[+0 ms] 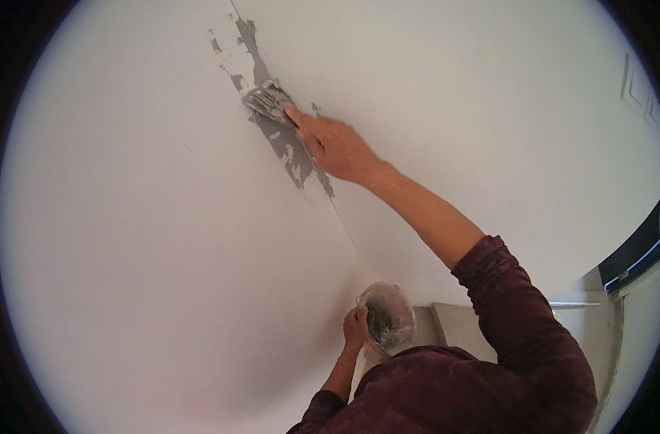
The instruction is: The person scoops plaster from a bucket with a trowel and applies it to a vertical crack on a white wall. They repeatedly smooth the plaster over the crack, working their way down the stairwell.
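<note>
My right hand (337,148) reaches up and grips a putty knife (267,100), its blade smeared with filler and pressed to the white wall (142,217). Around the blade, patches of grey filler (281,148) run along a thin corner line. Low in front of my body, my left hand (355,327) is closed on the rim of a round, filler-stained tub (393,315). Dark grey material shows inside the tub. The fingers under the knife's handle are partly hidden.
A pale, flat, box-like thing (461,333) stands behind my right sleeve. White rectangular fittings (637,90) sit on the wall at far right. Below them is a dark opening (630,253) with a bluish edge.
</note>
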`<state>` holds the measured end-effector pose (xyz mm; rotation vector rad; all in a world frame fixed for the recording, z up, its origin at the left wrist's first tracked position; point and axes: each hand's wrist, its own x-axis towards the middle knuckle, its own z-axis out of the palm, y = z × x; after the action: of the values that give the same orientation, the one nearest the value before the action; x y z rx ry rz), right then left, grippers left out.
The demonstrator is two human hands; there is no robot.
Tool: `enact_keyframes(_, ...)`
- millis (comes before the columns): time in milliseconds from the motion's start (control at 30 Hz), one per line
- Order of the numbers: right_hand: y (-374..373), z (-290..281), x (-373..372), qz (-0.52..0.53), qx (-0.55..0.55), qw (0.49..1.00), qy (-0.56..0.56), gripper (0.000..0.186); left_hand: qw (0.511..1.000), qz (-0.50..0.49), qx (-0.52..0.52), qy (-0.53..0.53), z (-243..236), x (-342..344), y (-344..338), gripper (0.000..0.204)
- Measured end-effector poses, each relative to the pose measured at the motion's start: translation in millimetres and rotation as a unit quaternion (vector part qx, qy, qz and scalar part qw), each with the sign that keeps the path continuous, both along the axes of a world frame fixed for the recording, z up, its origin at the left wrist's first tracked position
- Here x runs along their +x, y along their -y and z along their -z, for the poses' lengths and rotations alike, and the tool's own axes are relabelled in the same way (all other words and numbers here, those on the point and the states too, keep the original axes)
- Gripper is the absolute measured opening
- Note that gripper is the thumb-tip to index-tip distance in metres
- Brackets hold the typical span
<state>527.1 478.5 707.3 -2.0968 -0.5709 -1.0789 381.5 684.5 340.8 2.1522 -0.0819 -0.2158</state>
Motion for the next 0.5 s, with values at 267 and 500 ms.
enact_keyframes(267,56,122,-130,-0.095,-0.021,0.973,-0.208,0.043,0.999,0.007,-0.035,0.033,-34,-3,6,0.053)
enact_keyframes(500,124,128,-277,-0.222,0.272,0.776,-0.523,0.041,0.996,0.026,-0.030,0.077,-129,3,32,0.043)
